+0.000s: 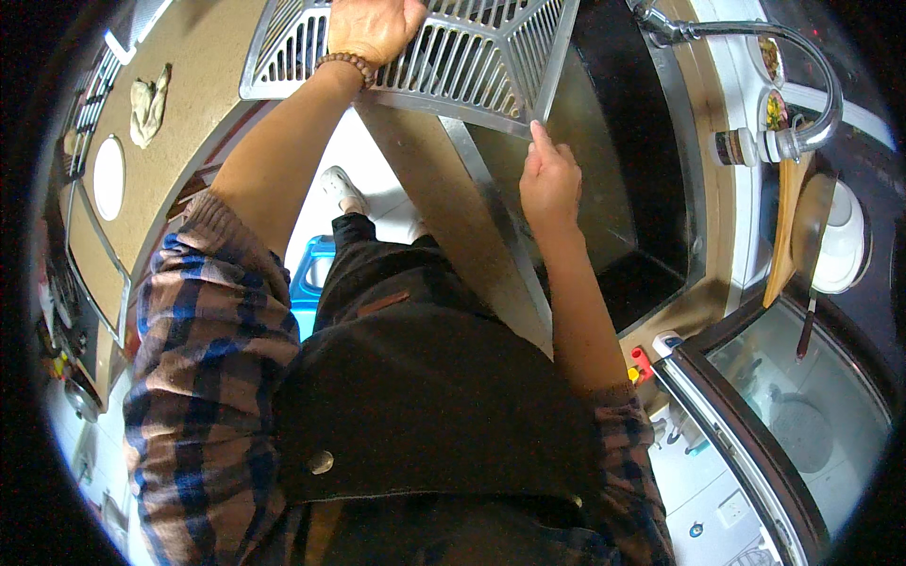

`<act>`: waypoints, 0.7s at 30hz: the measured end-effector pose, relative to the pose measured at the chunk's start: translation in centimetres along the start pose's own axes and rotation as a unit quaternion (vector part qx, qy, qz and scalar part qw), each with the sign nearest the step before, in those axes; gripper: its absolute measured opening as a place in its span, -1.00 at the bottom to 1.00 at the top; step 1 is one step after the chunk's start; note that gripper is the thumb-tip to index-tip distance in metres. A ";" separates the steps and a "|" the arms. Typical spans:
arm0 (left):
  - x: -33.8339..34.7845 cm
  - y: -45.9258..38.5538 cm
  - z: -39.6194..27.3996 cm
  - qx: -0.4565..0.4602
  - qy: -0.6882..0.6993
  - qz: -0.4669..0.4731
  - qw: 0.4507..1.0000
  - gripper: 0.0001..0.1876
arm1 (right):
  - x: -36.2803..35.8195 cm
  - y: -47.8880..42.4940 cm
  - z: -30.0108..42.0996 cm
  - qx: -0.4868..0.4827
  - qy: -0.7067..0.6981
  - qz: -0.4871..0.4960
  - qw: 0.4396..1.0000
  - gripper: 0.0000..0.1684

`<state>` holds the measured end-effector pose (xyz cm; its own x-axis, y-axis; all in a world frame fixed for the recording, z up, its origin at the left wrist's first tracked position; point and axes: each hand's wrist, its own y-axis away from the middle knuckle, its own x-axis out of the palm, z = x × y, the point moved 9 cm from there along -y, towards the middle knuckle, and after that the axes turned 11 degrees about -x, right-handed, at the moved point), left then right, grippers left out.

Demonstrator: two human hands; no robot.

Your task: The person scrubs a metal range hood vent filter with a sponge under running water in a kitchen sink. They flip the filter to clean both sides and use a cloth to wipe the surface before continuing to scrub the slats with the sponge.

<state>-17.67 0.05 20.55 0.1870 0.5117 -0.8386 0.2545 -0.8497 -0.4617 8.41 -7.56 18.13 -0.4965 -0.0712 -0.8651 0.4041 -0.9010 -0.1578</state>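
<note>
A slotted metal panel [453, 71], like a range-hood filter, spans the top of the view, partly over the counter and partly over the dark sink. My left hand [375, 32], with a beaded bracelet at the wrist, lies over the panel; its fingertips are cut off by the picture's top edge, so its grip cannot be made out. My right hand [551, 170] has its fingertips on the panel's near right corner, the index finger extended and the others curled. Below the panel, the dark sink [658, 177] holds murky water [587, 163].
A chrome faucet [786, 32] arches at the upper right, near jars [736, 147], a cleaver [814, 233] and white bowls [842, 240]. On the left counter [191, 85] lie a cloth [147, 106] and a white oval item [109, 177]. A blue plastic stool [308, 283] stands below.
</note>
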 end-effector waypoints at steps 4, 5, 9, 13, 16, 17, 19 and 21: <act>0.2 -0.2 -0.2 0.003 -0.012 0.008 1.000 -0.63 | 0.7 0.4 -1.1 0.012 -0.004 0.010 1.000 -0.62; 0.2 -0.1 -0.2 0.004 -0.012 0.006 1.000 -0.64 | 0.8 0.6 -1.5 0.018 -0.013 0.012 1.000 -0.62; 0.0 -0.1 -0.1 0.006 -0.017 -0.005 1.000 -0.66 | 0.5 -0.2 -0.9 0.034 -0.078 -0.015 0.996 -0.62; 0.1 -0.1 -0.3 0.006 -0.016 -0.005 1.000 -0.65 | 0.8 0.5 -1.5 0.055 -0.113 -0.033 0.992 -0.63; 0.3 -0.3 -0.2 0.003 -0.020 0.011 1.000 -0.63 | 0.6 -0.1 -1.5 0.052 -0.099 -0.024 0.993 -0.64; 0.4 -0.2 -0.1 0.001 -0.017 0.016 1.000 -0.63 | 0.6 -0.4 -1.3 0.052 -0.093 -0.018 0.994 -0.64; 0.3 -0.4 -0.2 0.000 -0.029 0.009 1.000 -0.63 | 0.5 -0.4 -0.9 0.047 -0.109 -0.039 0.992 -0.65; 0.3 -0.3 -0.3 -0.002 -0.037 0.012 0.999 -0.63 | 0.6 0.0 -1.3 0.053 -0.117 -0.048 0.991 -0.66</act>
<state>-17.35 0.45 20.54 0.1229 0.4801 -0.8686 0.2550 -0.8611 -0.4399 9.12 -7.02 16.97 -0.6973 -0.0694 -0.7134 0.2704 -0.9472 -0.1721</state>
